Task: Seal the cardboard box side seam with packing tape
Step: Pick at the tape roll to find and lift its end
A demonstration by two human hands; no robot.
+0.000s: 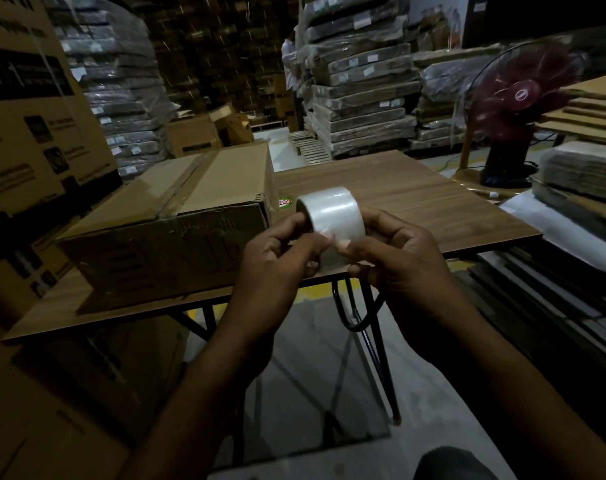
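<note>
Clear packing-tape roll (332, 216): pinched between left hand (277, 252) and right hand (400, 261). Brown oblong cardboard box (176, 233): forward-left, nearer left hand, long axis receding.

We stand at a wood-grain table (415, 202) on black metal legs (381, 341), its near edge running just beneath our fingers (287, 226). To the left of the fingers a cardboard box (176, 237) lies flat on the top, clear tape along its upper seam. Just beyond the fingers, beside the box's corner, a small round sticker (285, 203) sits on the wood.
</note>
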